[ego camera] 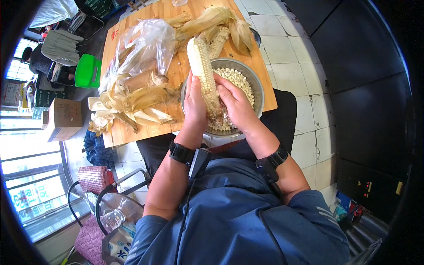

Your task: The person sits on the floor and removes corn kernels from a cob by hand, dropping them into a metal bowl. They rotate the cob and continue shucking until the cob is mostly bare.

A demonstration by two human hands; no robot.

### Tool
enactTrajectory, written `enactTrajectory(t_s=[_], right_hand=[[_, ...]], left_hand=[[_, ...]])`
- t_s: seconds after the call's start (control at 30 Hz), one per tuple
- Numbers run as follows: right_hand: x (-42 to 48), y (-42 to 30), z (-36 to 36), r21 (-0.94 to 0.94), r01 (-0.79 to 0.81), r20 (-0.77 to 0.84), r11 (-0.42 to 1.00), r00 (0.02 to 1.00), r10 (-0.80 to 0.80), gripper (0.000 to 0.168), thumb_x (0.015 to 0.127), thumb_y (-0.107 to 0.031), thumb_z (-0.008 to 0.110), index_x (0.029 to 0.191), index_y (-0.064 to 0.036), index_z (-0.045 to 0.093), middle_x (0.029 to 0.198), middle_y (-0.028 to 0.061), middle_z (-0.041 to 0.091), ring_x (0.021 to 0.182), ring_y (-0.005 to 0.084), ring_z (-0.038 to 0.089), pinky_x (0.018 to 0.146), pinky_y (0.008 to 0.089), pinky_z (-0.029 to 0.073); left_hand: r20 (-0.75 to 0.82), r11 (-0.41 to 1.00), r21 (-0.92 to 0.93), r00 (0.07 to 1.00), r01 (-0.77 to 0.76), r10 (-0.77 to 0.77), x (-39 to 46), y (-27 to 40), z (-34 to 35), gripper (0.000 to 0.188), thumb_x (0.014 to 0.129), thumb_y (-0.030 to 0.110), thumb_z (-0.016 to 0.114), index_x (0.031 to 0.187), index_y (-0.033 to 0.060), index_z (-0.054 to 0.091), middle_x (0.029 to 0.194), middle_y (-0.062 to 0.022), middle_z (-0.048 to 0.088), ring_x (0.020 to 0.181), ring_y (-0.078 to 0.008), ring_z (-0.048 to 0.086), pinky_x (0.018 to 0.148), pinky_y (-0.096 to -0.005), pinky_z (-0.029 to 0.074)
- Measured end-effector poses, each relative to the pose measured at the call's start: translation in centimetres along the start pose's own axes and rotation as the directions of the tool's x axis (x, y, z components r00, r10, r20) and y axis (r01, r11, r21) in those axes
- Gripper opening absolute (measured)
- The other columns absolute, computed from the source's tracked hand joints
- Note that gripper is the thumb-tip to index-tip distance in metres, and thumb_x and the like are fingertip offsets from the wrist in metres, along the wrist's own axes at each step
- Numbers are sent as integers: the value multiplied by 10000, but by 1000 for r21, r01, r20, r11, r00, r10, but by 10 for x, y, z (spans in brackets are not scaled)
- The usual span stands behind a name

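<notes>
Between my two hands a large ear of white corn [202,68] stands tilted over a round metal bowl [259,82]. My left hand [196,102] wraps the ear's left side, and my right hand [237,102] grips its lower right side with the thumb against the kernels. Loose white corn kernels [239,79] lie in the bowl, with reddish bits near the ear's lower end. Just beyond the bowl rests a mostly bare corn cob [218,41], partly hidden by the ear and by dry husks [212,20].
On the wooden table [149,131], more dry corn husks [132,102] and a clear plastic bag [149,39] lie to the left. A green plastic stool [87,71], a cardboard box [65,116] and a seated person [38,61] are further left. Dark panels [361,66] line the right.
</notes>
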State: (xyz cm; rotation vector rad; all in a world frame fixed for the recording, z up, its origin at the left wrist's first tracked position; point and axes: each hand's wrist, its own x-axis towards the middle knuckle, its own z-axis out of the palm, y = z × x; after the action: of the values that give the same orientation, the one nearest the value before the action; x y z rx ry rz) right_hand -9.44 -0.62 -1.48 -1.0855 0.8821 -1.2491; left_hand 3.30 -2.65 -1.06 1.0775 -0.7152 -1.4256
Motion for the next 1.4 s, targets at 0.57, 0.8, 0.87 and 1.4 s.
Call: enactTrajectory(t_s=[0.57, 0.8, 0.87, 1.4], right_hand=[[-1, -28, 5, 264, -126, 72, 956, 991, 110, 531, 1052, -227, 570, 1467, 80, 443, 1370, 138, 600, 1216, 167, 580, 1009, 287, 478], [-2, -31, 0, 276, -173, 133, 946, 981, 140, 596, 1026, -164, 603, 1524, 73, 378, 1391, 131, 586, 1251, 163, 556, 1055, 290, 454], [-1, -27, -1, 255, -155, 133, 954, 983, 124, 590, 1032, -172, 588, 1526, 73, 377, 1379, 130, 594, 1239, 158, 565, 1039, 285, 464], [7, -9, 9, 296, -142, 16, 944, 990, 144, 495, 1053, -247, 592, 1441, 48, 508, 1358, 96, 618, 1233, 136, 575, 1088, 292, 427]], left_hand=[[-5, 998, -66, 1000, -16, 16, -3, 4, 11, 463, 1097, 413, 359, 1316, 56, 556, 1012, -94, 670, 796, -190, 664, 709, -320, 555], [42, 994, -111, 999, -11, 16, 0, 2, 6, 477, 1091, 415, 407, 1395, 69, 530, 1107, -95, 663, 929, -189, 668, 804, -343, 557], [33, 993, -120, 999, 17, -14, 1, 2, 4, 482, 1090, 421, 405, 1396, 70, 529, 1091, -92, 667, 918, -185, 668, 791, -335, 558], [-180, 945, -152, 932, 289, -315, 8, 54, 28, 551, 1105, 330, 376, 1562, 22, 352, 1460, -131, 517, 1329, -216, 503, 1121, -346, 390]])
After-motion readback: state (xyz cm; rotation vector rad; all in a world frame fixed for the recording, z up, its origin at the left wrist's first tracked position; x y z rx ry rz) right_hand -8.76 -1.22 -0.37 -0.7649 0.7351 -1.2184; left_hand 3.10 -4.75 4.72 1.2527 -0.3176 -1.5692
